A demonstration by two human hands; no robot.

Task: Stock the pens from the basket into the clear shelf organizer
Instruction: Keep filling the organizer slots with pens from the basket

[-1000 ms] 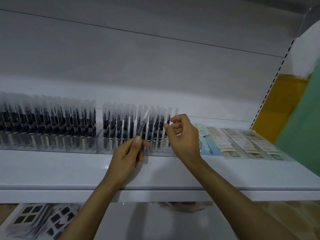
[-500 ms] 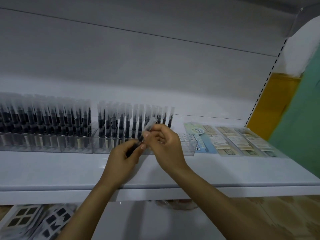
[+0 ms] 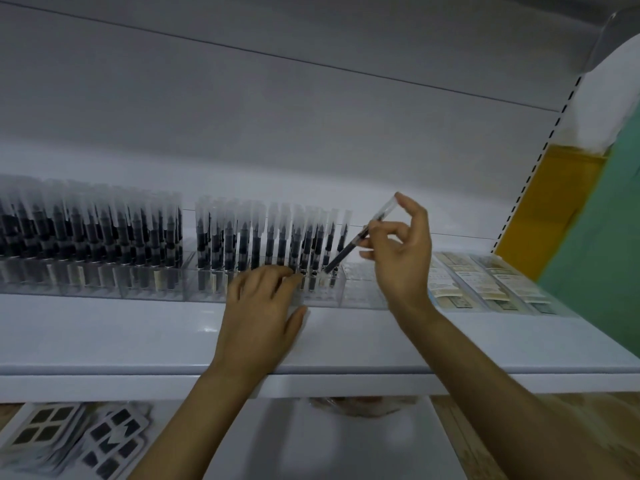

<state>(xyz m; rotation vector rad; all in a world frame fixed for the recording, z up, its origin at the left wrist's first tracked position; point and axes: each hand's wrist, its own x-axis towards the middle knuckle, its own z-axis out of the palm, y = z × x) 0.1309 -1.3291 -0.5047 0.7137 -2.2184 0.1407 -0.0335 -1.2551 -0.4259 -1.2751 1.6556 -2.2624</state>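
My right hand (image 3: 400, 258) pinches a black pen (image 3: 349, 245) with a clear cap, tilted, its lower tip at the right end of the filled rows in the clear shelf organizer (image 3: 360, 292). Several black pens (image 3: 270, 237) stand upright in that organizer. My left hand (image 3: 265, 306) rests flat on the shelf, fingertips against the organizer's front wall, holding nothing. A second organizer (image 3: 90, 233) at the left is full of pens. The basket shows only as a thin sliver (image 3: 349, 405) under the shelf edge.
The white shelf (image 3: 346, 344) carries flat packets (image 3: 485, 282) to the right of the organizer. On the lower shelf at the bottom left lie packs of dark patterned cards (image 3: 69, 441). A slotted upright and yellow and green panels (image 3: 588, 209) close the right side.
My right hand took the pen from my left hand and carried it right to the organizer's end slots. My left hand let go and settled flat against the organizer front.
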